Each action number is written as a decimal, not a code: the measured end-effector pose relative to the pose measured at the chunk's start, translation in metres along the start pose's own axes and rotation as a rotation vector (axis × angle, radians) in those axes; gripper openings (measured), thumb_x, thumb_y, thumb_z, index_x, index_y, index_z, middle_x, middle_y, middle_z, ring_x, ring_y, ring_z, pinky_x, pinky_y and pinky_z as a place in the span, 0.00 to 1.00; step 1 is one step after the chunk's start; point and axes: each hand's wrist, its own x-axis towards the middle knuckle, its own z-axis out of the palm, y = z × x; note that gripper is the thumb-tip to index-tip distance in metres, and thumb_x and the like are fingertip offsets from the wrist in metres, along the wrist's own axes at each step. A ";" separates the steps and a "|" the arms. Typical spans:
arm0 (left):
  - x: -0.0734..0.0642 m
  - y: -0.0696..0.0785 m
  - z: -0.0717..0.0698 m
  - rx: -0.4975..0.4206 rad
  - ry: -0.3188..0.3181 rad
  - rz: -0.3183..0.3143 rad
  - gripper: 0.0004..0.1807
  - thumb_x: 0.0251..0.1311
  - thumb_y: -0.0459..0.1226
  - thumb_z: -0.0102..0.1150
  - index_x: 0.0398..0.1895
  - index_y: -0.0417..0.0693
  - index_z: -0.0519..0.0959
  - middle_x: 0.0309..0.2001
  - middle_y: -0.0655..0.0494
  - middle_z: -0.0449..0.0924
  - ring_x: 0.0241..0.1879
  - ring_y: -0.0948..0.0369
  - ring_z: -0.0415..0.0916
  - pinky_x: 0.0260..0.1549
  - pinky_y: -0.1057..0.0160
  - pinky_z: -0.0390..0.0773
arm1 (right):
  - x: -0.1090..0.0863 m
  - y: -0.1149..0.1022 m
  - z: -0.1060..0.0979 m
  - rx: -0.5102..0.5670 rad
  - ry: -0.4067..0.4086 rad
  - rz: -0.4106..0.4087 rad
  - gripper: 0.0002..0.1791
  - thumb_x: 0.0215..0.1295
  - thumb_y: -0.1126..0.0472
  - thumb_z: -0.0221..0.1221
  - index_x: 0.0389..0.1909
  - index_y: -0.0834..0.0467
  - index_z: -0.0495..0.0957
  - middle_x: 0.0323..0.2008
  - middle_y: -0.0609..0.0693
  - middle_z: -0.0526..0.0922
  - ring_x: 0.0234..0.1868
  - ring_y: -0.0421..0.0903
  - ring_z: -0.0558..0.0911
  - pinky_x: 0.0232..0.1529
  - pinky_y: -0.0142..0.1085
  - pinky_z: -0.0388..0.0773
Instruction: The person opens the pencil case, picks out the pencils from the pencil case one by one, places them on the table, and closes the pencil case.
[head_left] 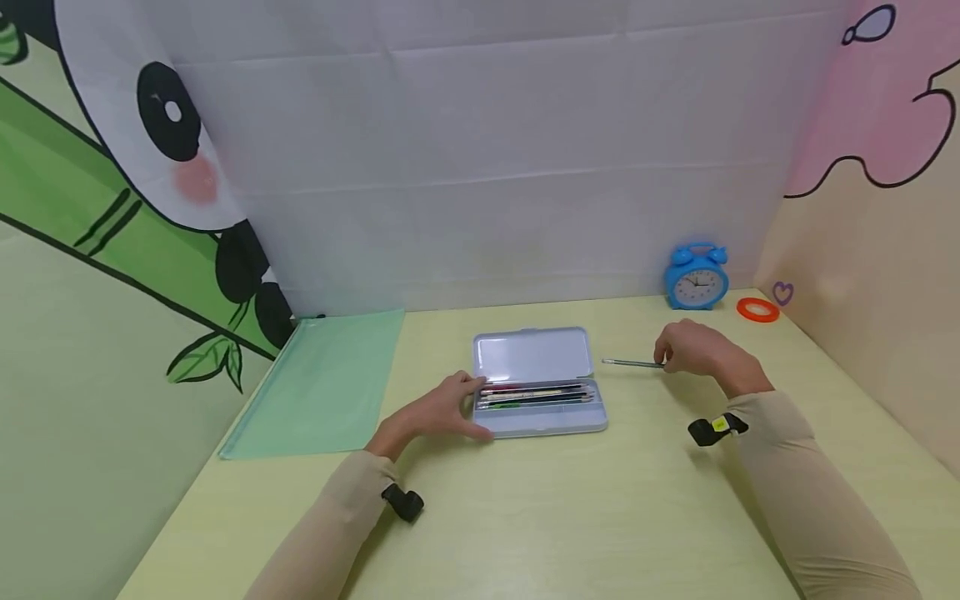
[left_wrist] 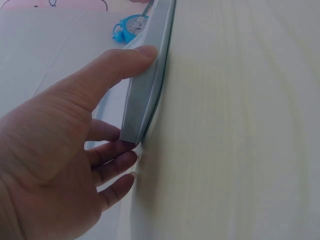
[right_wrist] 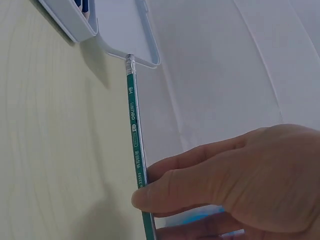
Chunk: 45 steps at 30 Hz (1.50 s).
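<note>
An open white pencil case [head_left: 540,423] lies on the table with its lid [head_left: 532,354] tilted back. Several pencils [head_left: 536,395] are in its rear compartment. My left hand [head_left: 442,408] grips the case's left end, its thumb [left_wrist: 145,51] on the front wall and the fingers round the corner. Off to the right of the case, my right hand [head_left: 693,347] pinches a green HB pencil [right_wrist: 134,115] between thumb and fingers. The pencil's silver eraser end points left toward the case, and its shadow falls on the table below.
A blue alarm clock [head_left: 697,279] stands at the back right beside an orange-red ring [head_left: 757,310]. A translucent green zip folder [head_left: 318,392] lies on the left of the table. A white cloth [head_left: 480,167] hangs behind.
</note>
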 end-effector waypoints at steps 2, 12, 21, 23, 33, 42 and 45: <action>0.001 0.000 0.000 -0.007 -0.002 0.007 0.59 0.46 0.54 0.79 0.77 0.39 0.58 0.55 0.51 0.65 0.54 0.55 0.61 0.54 0.54 0.67 | -0.001 0.003 0.000 0.001 -0.011 0.010 0.09 0.59 0.70 0.67 0.40 0.60 0.87 0.35 0.51 0.82 0.37 0.50 0.78 0.43 0.48 0.79; 0.002 0.000 0.001 -0.014 0.002 0.006 0.58 0.45 0.52 0.79 0.76 0.38 0.59 0.51 0.53 0.65 0.52 0.56 0.61 0.50 0.57 0.66 | -0.003 0.009 0.007 0.037 -0.062 0.013 0.10 0.56 0.72 0.65 0.38 0.59 0.88 0.34 0.49 0.83 0.35 0.48 0.77 0.42 0.46 0.78; 0.001 0.000 0.000 -0.012 0.004 0.011 0.58 0.45 0.52 0.79 0.76 0.38 0.59 0.52 0.53 0.65 0.53 0.56 0.61 0.52 0.56 0.66 | -0.002 0.011 0.011 0.018 -0.065 -0.014 0.09 0.57 0.71 0.66 0.38 0.60 0.87 0.34 0.48 0.82 0.35 0.48 0.76 0.42 0.46 0.78; 0.001 0.000 0.000 -0.014 0.005 0.011 0.58 0.45 0.52 0.79 0.76 0.38 0.59 0.52 0.52 0.65 0.53 0.56 0.61 0.52 0.56 0.66 | -0.002 0.011 0.011 0.023 -0.066 -0.013 0.09 0.57 0.71 0.67 0.38 0.59 0.88 0.34 0.48 0.83 0.35 0.48 0.77 0.43 0.46 0.78; 0.001 -0.001 0.001 -0.009 0.010 0.011 0.58 0.45 0.52 0.79 0.76 0.39 0.60 0.52 0.53 0.65 0.53 0.56 0.61 0.51 0.56 0.67 | -0.002 0.008 0.010 0.048 -0.092 -0.001 0.10 0.57 0.72 0.67 0.40 0.61 0.87 0.34 0.50 0.83 0.35 0.48 0.77 0.43 0.46 0.78; 0.000 0.000 0.000 -0.010 0.003 0.009 0.58 0.46 0.52 0.79 0.76 0.39 0.59 0.52 0.52 0.65 0.53 0.56 0.60 0.51 0.56 0.66 | -0.002 0.010 0.010 0.058 -0.093 0.004 0.14 0.58 0.71 0.68 0.46 0.62 0.86 0.37 0.52 0.82 0.38 0.50 0.76 0.45 0.46 0.77; 0.000 0.000 0.000 -0.009 0.003 0.008 0.58 0.46 0.52 0.79 0.76 0.39 0.58 0.52 0.52 0.65 0.53 0.56 0.60 0.51 0.56 0.66 | -0.002 0.011 0.009 0.084 -0.094 0.006 0.16 0.58 0.70 0.68 0.48 0.63 0.84 0.38 0.52 0.81 0.39 0.51 0.76 0.45 0.47 0.77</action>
